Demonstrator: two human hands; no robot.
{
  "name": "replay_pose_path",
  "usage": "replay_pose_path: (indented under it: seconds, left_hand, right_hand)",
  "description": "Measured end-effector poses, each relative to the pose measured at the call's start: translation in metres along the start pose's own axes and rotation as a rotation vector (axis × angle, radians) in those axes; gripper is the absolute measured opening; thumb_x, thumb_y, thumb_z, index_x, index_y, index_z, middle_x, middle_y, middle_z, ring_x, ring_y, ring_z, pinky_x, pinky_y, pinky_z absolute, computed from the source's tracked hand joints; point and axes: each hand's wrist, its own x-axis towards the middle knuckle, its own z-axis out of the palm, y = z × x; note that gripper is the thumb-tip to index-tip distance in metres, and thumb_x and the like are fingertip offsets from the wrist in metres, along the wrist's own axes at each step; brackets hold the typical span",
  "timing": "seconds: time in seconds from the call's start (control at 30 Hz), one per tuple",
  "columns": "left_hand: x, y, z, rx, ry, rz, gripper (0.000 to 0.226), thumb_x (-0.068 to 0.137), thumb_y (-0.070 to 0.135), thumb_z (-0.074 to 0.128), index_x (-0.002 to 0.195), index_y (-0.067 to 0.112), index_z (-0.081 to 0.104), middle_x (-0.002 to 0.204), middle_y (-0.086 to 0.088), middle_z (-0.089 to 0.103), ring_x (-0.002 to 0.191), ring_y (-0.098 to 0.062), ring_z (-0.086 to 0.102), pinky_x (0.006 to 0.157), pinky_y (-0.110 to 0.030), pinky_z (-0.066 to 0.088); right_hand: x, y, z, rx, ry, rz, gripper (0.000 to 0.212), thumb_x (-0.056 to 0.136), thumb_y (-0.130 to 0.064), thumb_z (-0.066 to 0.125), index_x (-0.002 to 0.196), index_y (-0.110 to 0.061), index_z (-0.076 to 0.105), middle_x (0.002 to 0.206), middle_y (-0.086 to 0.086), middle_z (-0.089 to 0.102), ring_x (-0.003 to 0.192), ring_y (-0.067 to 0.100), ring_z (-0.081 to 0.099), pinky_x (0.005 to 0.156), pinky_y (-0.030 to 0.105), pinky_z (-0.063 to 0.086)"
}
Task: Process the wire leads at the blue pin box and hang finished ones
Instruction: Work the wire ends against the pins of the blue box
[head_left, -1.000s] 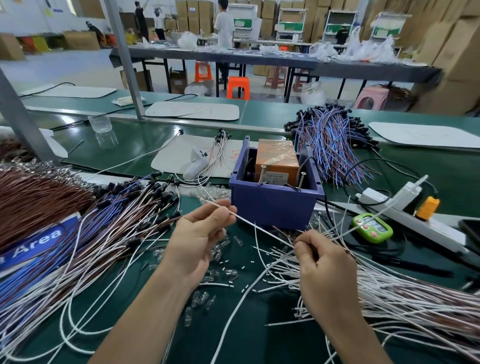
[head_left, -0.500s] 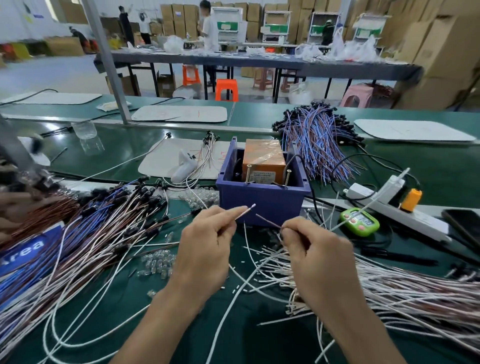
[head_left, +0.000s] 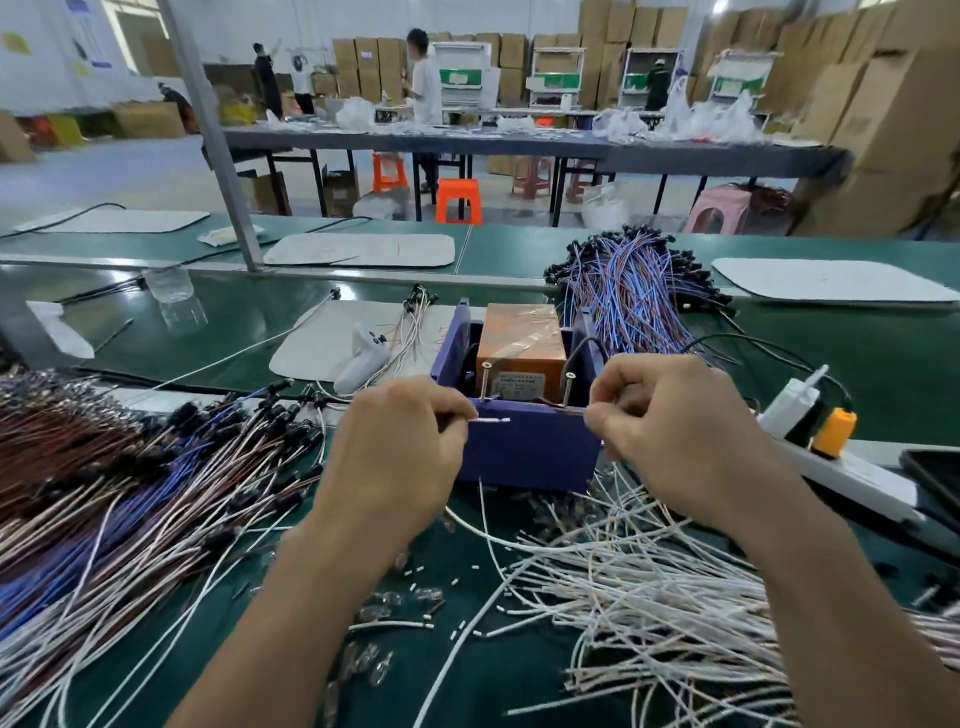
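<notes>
No legible text anywhere. On front of orange block (head_left: 521, 340) in blue box (head_left: 530, 452), small white label (head_left: 519, 383): printed lines, too fine to read. On white mat (head_left: 311, 353) behind box, red pen marks (head_left: 442, 332): scrawl, not decipherable. On far mat (head_left: 322, 252), similar red strokes (head_left: 397, 247), likewise unread. On left wall, coloured sheets (head_left: 15, 44): blurred, unreadable. At back, green panels (head_left: 460, 79) on white racks (head_left: 462, 52): pale patch each, no characters resolved

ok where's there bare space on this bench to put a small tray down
Bare green belt shows between the clear cup and the white pad beside the blue box, and between the far right white mat and the power strip, though a black cable crosses there. Crowded: mixed wire pile on the left, white leads on the right.
</notes>
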Motion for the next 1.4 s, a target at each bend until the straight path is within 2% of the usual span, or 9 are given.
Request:
replay_pose_path:
  seconds: [0.13,0.2,0.37,0.47,0.63,0.73,0.83,1.03,1.4]
  left_hand:
    - [0.018,0.004,-0.008,0.026,-0.028,0.005,0.017,0.079,0.018,0.085,0.083,0.034,0.084,0.074,0.023,0.073,0.067,0.003,0.066,0.069,-0.004,0.045]
    - [0.023,0.003,-0.008,0.002,-0.067,-0.019,0.017,0.075,0.018,0.088,0.079,0.034,0.083,0.067,0.027,0.070,0.067,0.009,0.067,0.067,0.001,0.043]
    - [0.029,-0.010,-0.004,-0.111,-0.077,-0.048,0.024,0.075,0.017,0.090,0.073,0.038,0.079,0.067,0.035,0.067,0.066,0.013,0.066,0.066,0.001,0.046]
    - [0.024,-0.020,0.000,-0.205,-0.005,-0.038,0.032,0.075,0.015,0.090,0.073,0.044,0.077,0.068,0.035,0.068,0.065,0.012,0.067,0.068,-0.002,0.050]
    - [0.010,-0.032,0.016,-0.246,0.102,-0.058,0.027,0.077,0.019,0.088,0.075,0.045,0.079,0.071,0.027,0.071,0.067,0.009,0.067,0.060,0.001,0.044]
    - [0.009,-0.033,0.021,-0.230,0.179,-0.028,0.018,0.078,0.022,0.087,0.081,0.038,0.081,0.075,0.036,0.069,0.066,0.011,0.066,0.063,0.002,0.043]
    - [0.008,-0.034,0.024,-0.233,0.218,-0.015,0.019,0.078,0.023,0.086,0.088,0.037,0.079,0.077,0.040,0.067,0.066,0.012,0.066,0.066,0.003,0.042]
    - [0.008,-0.037,0.028,-0.252,0.247,-0.037,0.013,0.078,0.026,0.085,0.080,0.038,0.080,0.075,0.040,0.067,0.063,0.011,0.066,0.064,0.000,0.045]
    - [0.007,-0.032,0.028,-0.214,0.275,-0.048,0.003,0.081,0.033,0.081,0.079,0.035,0.080,0.081,0.044,0.063,0.061,0.013,0.063,0.063,0.001,0.039]
  right_hand:
    - [0.010,0.003,-0.008,0.031,-0.074,-0.018,0.017,0.086,-0.022,0.073,0.071,-0.028,0.067,0.059,-0.009,0.070,0.048,0.004,0.060,0.051,0.015,0.044]
    - [0.012,0.006,-0.009,0.080,-0.118,-0.013,0.016,0.086,-0.019,0.072,0.072,-0.025,0.067,0.059,-0.005,0.071,0.046,0.004,0.058,0.050,0.013,0.041]
    - [0.013,0.018,-0.013,0.115,-0.138,0.027,0.014,0.086,-0.018,0.072,0.075,-0.025,0.068,0.060,-0.002,0.071,0.050,0.009,0.059,0.054,0.023,0.046]
    - [0.014,0.022,-0.014,0.109,-0.130,0.034,0.014,0.086,-0.018,0.072,0.076,-0.028,0.069,0.061,-0.004,0.072,0.052,0.008,0.062,0.055,0.021,0.043]
    - [0.016,0.023,-0.011,0.121,-0.136,0.024,0.016,0.085,-0.017,0.072,0.077,-0.030,0.069,0.060,-0.001,0.072,0.057,0.018,0.066,0.060,0.028,0.051]
    - [0.015,0.022,-0.009,0.102,-0.144,0.018,0.015,0.085,-0.018,0.072,0.077,-0.030,0.069,0.060,-0.002,0.071,0.049,0.009,0.057,0.054,0.019,0.044]
    - [0.015,0.021,-0.009,0.082,-0.127,0.027,0.014,0.086,-0.019,0.072,0.076,-0.029,0.069,0.060,-0.004,0.071,0.053,0.010,0.062,0.057,0.022,0.044]
    - [0.014,0.021,-0.009,0.087,-0.096,0.031,0.016,0.087,-0.018,0.074,0.072,-0.023,0.071,0.058,-0.005,0.071,0.044,0.000,0.053,0.050,0.008,0.039]
    - [0.015,0.022,-0.003,0.056,0.008,0.028,0.020,0.086,-0.020,0.075,0.067,-0.022,0.070,0.055,-0.010,0.069,0.044,0.000,0.056,0.051,0.007,0.041]
